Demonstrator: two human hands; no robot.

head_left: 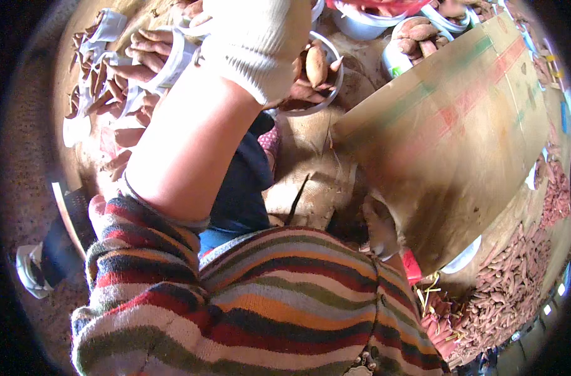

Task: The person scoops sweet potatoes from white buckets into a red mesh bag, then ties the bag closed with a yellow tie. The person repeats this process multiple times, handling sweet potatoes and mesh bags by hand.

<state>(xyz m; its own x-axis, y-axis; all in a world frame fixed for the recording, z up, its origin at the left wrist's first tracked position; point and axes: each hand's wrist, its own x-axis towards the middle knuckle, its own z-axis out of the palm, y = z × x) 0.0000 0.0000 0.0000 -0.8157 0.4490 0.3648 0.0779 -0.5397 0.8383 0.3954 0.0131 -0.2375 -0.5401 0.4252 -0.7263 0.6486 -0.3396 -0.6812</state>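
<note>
My left hand (254, 47), in a white knitted glove, reaches up across the top of the view. Its fingers run out of sight at the upper edge, so what they do is hidden. Just beside that glove stands a white bucket (340, 75) with sweet potatoes (316, 66) in it. My right hand (379, 229) is in shadow, low beside my striped sweater. It lies against the near left edge of a large sheet of cardboard (461, 131) with green and red stripes. Its fingers are too dark to make out.
White buckets of sweet potatoes (414, 37) stand along the far side. Tipped containers (172, 59) with roots spilling out lie at the left. A broad heap of small sweet potatoes (511, 288) covers the right. A red cloth (386, 7) lies over one far bucket.
</note>
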